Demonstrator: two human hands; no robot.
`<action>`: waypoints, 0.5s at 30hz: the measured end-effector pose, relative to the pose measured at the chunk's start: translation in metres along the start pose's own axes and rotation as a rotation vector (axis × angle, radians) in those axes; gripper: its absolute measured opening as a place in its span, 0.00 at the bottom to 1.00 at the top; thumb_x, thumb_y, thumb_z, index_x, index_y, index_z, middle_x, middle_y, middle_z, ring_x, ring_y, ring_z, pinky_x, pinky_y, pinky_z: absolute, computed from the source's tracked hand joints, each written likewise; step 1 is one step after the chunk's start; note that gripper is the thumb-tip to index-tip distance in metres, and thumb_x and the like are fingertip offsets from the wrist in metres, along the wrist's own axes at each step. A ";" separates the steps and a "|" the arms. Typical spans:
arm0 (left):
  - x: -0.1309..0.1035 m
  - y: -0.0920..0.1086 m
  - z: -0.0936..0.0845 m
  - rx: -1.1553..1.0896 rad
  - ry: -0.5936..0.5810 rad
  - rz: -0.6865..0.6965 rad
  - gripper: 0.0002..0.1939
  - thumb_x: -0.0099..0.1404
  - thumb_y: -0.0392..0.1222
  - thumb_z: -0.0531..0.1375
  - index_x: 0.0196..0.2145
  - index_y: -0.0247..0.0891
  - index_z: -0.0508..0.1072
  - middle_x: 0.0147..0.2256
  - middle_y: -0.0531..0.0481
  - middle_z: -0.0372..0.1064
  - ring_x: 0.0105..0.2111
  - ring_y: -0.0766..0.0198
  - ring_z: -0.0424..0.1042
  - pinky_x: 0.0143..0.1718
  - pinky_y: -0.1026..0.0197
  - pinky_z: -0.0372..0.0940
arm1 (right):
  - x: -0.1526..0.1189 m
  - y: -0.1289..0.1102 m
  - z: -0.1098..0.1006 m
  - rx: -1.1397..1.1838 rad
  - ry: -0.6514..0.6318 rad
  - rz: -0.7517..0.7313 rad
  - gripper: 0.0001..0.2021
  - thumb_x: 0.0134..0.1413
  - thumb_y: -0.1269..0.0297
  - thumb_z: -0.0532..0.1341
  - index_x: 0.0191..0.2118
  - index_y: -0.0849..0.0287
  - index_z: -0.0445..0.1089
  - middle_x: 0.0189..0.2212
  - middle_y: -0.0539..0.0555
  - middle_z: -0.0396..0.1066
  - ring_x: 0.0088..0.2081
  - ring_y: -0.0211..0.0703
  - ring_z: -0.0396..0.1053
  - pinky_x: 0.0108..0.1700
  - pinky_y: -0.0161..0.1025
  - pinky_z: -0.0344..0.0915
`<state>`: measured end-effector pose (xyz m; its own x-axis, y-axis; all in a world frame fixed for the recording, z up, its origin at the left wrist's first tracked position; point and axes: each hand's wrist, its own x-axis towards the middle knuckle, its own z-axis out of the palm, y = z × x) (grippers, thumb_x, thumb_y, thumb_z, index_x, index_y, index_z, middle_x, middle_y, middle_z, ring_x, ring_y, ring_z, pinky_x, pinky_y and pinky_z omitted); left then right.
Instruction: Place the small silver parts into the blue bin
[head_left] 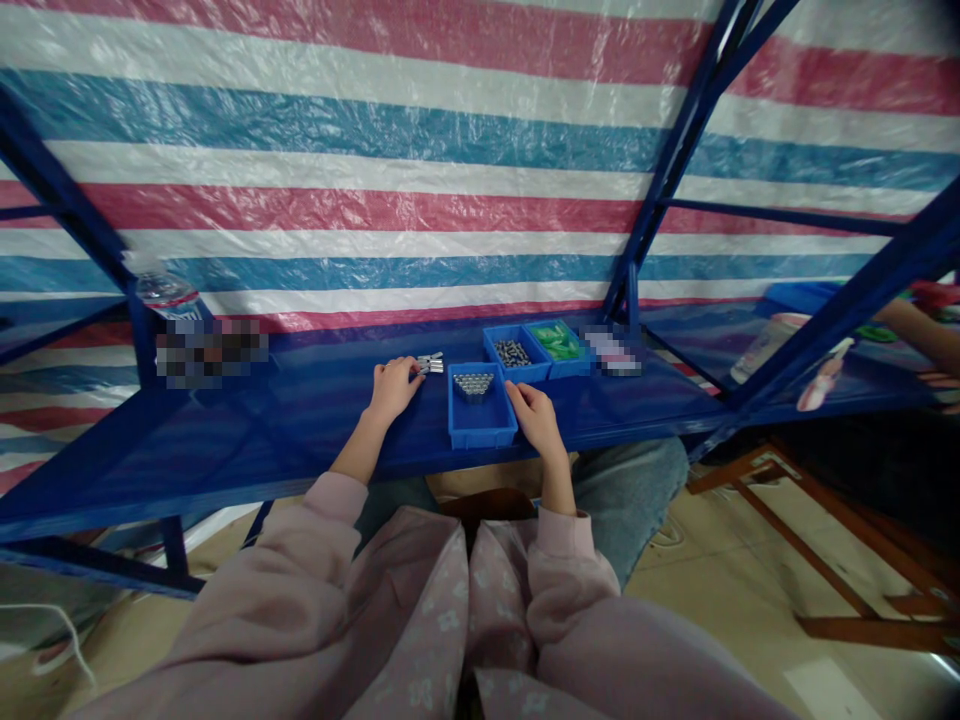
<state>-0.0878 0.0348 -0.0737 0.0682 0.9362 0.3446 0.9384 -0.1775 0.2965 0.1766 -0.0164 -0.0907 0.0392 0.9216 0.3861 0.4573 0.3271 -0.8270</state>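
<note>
bare shelf (pixel 247 430) leftward, blue bins (pixel 480 415) crowding right, bottle (pixel 169 295) far-left

Soft even daylight, glossy tarp glare, wide-angle bending at edges.

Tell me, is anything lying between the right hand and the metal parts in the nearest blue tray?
Only the tray's own wall. The right hand rests at the right rim of the blue tray, and the metal parts lie inside at the far end, nothing else visible between.

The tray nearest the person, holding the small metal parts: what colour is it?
Blue, seen in the head view: the tray matches the blue shelf, with the right hand at its edge.
</note>
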 end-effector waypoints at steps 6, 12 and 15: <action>0.000 -0.001 0.000 -0.062 0.017 -0.009 0.03 0.63 0.40 0.56 0.34 0.41 0.70 0.37 0.49 0.75 0.41 0.55 0.72 0.47 0.52 0.54 | 0.000 0.001 0.000 -0.010 0.001 0.002 0.26 0.56 0.40 0.50 0.20 0.56 0.52 0.17 0.47 0.54 0.24 0.37 0.54 0.27 0.34 0.49; 0.001 -0.004 0.002 -0.238 0.076 -0.067 0.05 0.58 0.37 0.61 0.34 0.40 0.70 0.34 0.51 0.76 0.38 0.60 0.74 0.47 0.55 0.59 | -0.001 0.000 -0.001 -0.011 -0.003 0.001 0.25 0.56 0.40 0.50 0.20 0.56 0.52 0.17 0.47 0.54 0.24 0.37 0.53 0.27 0.34 0.49; 0.002 -0.007 0.003 -0.393 0.127 -0.105 0.07 0.55 0.36 0.63 0.33 0.39 0.70 0.32 0.51 0.75 0.35 0.62 0.74 0.43 0.59 0.63 | -0.001 0.000 -0.001 -0.015 -0.004 0.000 0.25 0.56 0.40 0.50 0.20 0.56 0.53 0.17 0.47 0.55 0.24 0.37 0.54 0.27 0.34 0.49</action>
<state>-0.0934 0.0383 -0.0777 -0.0861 0.9151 0.3939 0.7357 -0.2082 0.6445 0.1774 -0.0174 -0.0904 0.0360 0.9225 0.3844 0.4708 0.3237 -0.8207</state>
